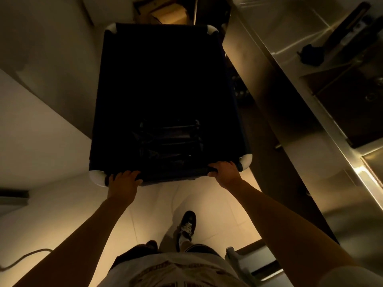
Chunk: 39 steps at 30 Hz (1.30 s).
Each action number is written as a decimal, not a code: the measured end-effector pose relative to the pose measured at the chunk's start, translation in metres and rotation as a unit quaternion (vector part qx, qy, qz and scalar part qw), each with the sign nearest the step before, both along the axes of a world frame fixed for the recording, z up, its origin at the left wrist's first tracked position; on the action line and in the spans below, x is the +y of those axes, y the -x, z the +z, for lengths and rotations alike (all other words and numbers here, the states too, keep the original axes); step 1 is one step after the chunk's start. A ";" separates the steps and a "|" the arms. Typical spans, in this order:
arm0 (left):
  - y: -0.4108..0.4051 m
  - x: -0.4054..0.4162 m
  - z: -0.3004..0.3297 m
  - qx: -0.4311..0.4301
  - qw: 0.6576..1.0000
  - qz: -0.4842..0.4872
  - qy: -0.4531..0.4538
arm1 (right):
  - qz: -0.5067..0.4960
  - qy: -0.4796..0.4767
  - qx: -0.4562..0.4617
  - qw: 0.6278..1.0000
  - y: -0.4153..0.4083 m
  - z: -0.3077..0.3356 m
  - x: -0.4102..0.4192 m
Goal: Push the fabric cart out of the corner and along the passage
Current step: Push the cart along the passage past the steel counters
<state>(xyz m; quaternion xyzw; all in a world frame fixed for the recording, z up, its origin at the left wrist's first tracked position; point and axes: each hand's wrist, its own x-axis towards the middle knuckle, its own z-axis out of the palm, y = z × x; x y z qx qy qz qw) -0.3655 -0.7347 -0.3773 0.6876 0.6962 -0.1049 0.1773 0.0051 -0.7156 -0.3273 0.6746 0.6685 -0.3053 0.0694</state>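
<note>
The deep, dark fabric cart with white rounded corner pieces (165, 90) stands directly ahead of the person, its long axis running straight away from the body down the narrow passage, between a pale wall (51, 48) on the left and a long stainless-steel counter (279, 90) close on the right. Both arms reach forward nearly straight. The left hand (123, 180) and right hand (224, 170) each curl over the near rim, gripping it just inside the near corners, about equally far forward. The push likely goes straight ahead; the right side looks tight against the counter.
</note>
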 end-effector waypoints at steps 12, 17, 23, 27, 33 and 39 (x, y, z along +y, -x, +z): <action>-0.016 0.053 0.004 0.020 0.999 0.049 0.006 | 0.033 -0.010 -0.002 0.999 -0.014 -0.013 0.068; -0.019 0.072 0.002 0.027 0.998 0.051 -0.002 | 0.047 -0.025 -0.007 0.999 -0.016 -0.015 0.093; -0.017 0.100 -0.002 0.025 0.998 0.059 -0.022 | 0.058 -0.036 -0.017 0.998 -0.014 -0.015 0.126; -0.013 0.124 -0.004 0.023 0.998 0.057 -0.032 | 0.058 -0.049 -0.029 0.997 -0.010 -0.016 0.152; -0.004 0.170 -0.007 0.005 0.997 0.058 -0.040 | 0.044 -0.055 -0.042 0.997 -0.001 -0.016 0.195; 0.002 0.219 -0.010 -0.009 0.997 0.062 -0.040 | 0.028 -0.033 -0.051 0.998 0.010 -0.011 0.248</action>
